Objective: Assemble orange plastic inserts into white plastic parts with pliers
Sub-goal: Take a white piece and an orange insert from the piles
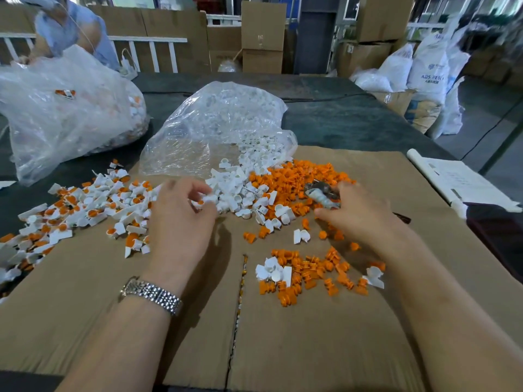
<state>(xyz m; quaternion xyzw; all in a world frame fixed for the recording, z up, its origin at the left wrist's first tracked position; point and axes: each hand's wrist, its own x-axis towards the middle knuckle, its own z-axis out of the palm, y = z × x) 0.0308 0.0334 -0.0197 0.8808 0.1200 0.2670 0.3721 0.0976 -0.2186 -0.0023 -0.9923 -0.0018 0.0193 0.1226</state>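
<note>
A: Where is the free room?

B: The bare cardboard sheet nearest the person, between the two forearms.

A: What blocks the far side?

B: The heap of orange inserts and white parts, with the clear bag lying behind them.

A: And the flanks?

B: Assembled pieces crowd the left. A small scatter of inserts lies right of centre; a white paper sheet lies on the right edge.

Even daylight, wide-angle warp, slight blur
</note>
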